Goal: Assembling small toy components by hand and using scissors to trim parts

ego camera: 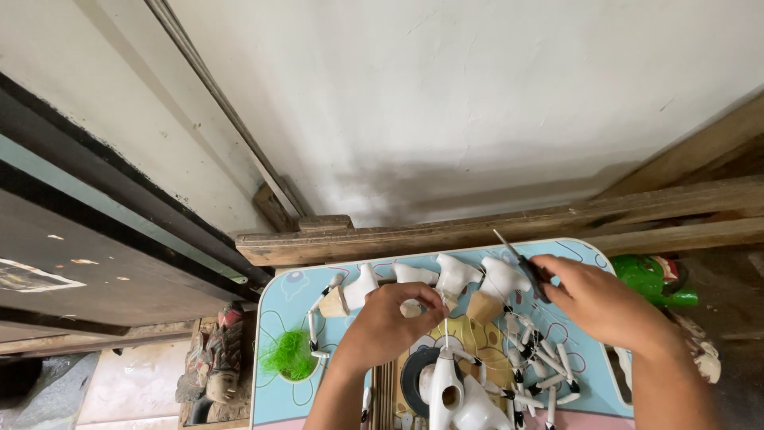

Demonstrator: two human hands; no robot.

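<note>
L hand (390,318) is pinched shut on a thin white thread (445,338) running vertically down to the white puppet torso (443,386) below it. Scissors (521,267) are gripped in the R hand (601,302), blades angled up-left, just right of the thread; L hand is nearer.

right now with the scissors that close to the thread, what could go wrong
The scissors in the right hand sit near the left hand pinching a thin thread; a slip could nick the fingers. The white puppet pieces crowd the small table and could be knocked off.
</note>
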